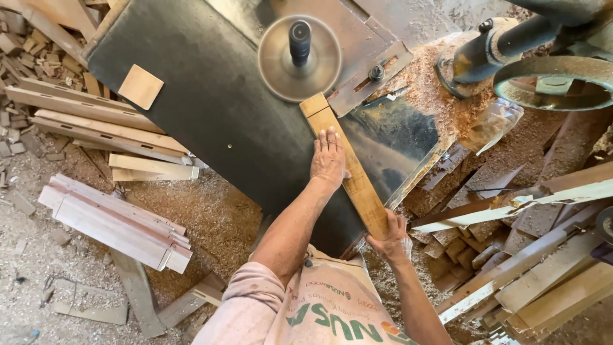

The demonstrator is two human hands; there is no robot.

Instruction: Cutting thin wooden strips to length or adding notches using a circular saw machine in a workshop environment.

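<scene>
A long wooden board [350, 167] lies on a dark machine table [211, 108], its far end close to a round spinning cutter disc [299, 59] on a vertical spindle. My left hand [328, 160] rests flat on the board's left edge near its middle, fingers together and pointing toward the disc. My right hand [391, 235] grips the board's near end at the table's edge. A metal fence plate [369, 78] sits just right of the disc.
A small square wood offcut [140, 87] lies on the table's left part. Stacked planks [118, 220] and scraps lie on the sawdust floor at left. More planks [536, 268] pile up at right, below a machine arm with a large ring [552, 83].
</scene>
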